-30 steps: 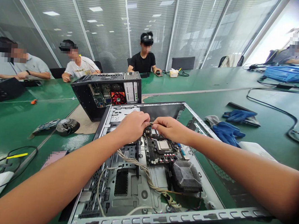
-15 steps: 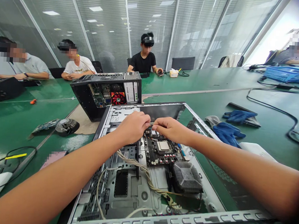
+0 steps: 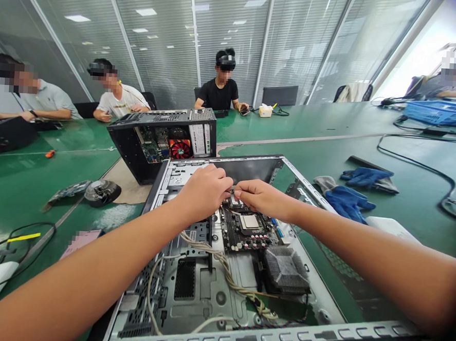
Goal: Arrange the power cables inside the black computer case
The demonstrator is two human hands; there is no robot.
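Over the far end of a motherboard [image 3: 232,234], my left hand [image 3: 207,191] and my right hand [image 3: 263,197] come close together. Both have fingers closed in a pinch; whatever sits between the fingertips is hidden or too small to make out. The board lies inside an open computer case [image 3: 279,337] laid on its side, with a square silver processor [image 3: 249,222] exposed on it. Nearer to me in the case rest a finned heatsink [image 3: 287,269] and a twisted bundle of beige cables [image 3: 225,269].
Behind the case stands another open computer tower [image 3: 126,151] with a red fan. A round cooler-like part [image 3: 102,192] lies left; blue gloves [image 3: 349,201], a black cable [image 3: 414,160] and a blue basket [image 3: 442,112] lie right. Several people sit around the green table [image 3: 311,137].
My left hand has shifted slightly right, nearer my right hand, which has moved slightly down. Across the table, the person in a white shirt has moved their hands apart.
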